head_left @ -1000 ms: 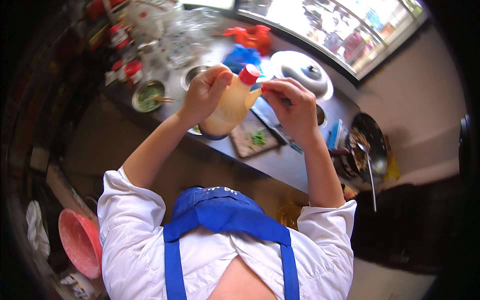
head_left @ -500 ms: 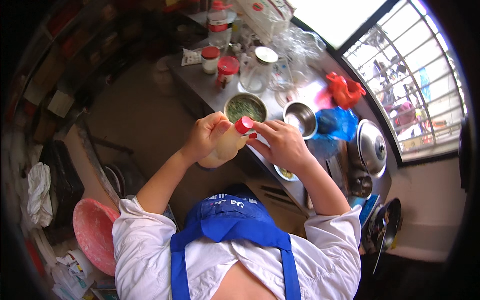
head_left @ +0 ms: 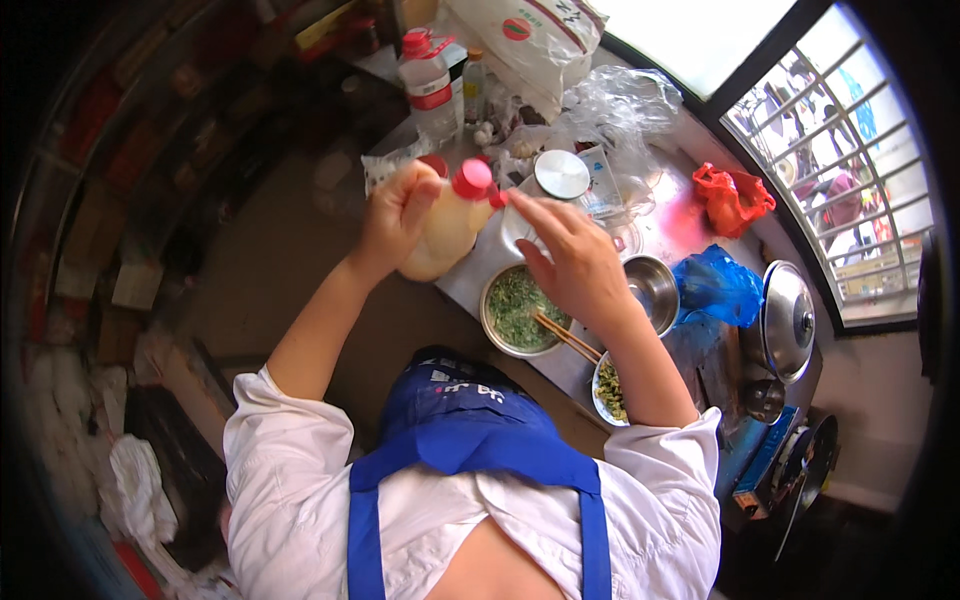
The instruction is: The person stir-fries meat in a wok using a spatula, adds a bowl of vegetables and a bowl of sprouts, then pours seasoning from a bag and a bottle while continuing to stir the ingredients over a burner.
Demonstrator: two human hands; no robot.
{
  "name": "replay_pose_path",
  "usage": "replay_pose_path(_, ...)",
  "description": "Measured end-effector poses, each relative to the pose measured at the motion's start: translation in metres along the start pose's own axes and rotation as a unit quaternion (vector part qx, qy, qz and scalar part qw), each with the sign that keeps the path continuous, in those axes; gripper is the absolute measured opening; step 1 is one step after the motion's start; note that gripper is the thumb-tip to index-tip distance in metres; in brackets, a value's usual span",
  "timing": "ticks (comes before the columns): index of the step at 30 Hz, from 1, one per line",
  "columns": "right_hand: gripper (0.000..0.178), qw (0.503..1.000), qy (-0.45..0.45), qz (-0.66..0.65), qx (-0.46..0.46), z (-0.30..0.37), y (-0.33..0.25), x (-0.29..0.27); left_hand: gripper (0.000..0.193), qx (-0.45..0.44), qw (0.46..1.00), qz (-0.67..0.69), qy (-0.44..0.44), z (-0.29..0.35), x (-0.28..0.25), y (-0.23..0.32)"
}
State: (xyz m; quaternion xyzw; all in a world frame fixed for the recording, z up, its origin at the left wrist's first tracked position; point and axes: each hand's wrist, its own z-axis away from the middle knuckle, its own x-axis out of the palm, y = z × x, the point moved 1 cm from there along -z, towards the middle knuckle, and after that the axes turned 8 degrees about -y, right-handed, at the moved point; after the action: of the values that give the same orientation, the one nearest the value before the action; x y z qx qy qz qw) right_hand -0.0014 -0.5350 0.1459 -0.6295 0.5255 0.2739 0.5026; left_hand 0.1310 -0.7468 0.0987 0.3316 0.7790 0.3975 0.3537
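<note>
My left hand [head_left: 398, 215] is closed round a translucent bottle [head_left: 440, 240] with a red cap and pale yellowish contents. It is held tilted in the air beside the metal counter. My right hand [head_left: 575, 255] is at its other side with fingers stretched out, the fingertips against or close to a small red piece [head_left: 498, 198] by the cap; contact is unclear. Below the hands stands a steel bowl [head_left: 488, 318] of chopped greens in liquid, with wooden chopsticks [head_left: 565, 335] resting across its rim. A small dish of chopped greens [head_left: 610, 392] is partly behind my right forearm.
An empty-looking steel bowl [head_left: 652, 290], a blue plastic bag [head_left: 718, 285], a red bag [head_left: 735, 200] and a lidded pot [head_left: 788, 320] line the counter's right side. A white-lidded jar [head_left: 562, 174] and a red-capped bottle [head_left: 426, 82] stand farther back. A barred window is at right.
My hands and the bottle have moved up in the view, toward the counter's far jars. The view has shifted, bringing the chopsticks and more of the dish into sight.
</note>
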Motion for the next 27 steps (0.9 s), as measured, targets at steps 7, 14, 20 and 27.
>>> replay_pose_path(7,0.054,0.958,0.101,0.109,0.245,0.050,0.017,-0.014,0.023,0.055,0.991,0.084,0.092,-0.155,-0.036,-0.119)
replay_pose_path(14,0.041,0.811,0.110,0.168,0.550,0.167,-0.055,-0.006,0.023,-0.022,0.996,-0.075,-0.049,-0.177,-0.001,-0.297)
replay_pose_path(20,0.027,0.697,0.173,0.255,0.647,0.264,-0.126,-0.029,0.033,-0.056,0.969,-0.227,-0.074,-0.162,-0.036,-0.359)
replay_pose_path(27,0.025,0.579,0.208,0.357,0.703,0.470,-0.198,-0.093,0.054,0.173,0.913,-0.357,0.092,-0.129,0.055,-0.205)
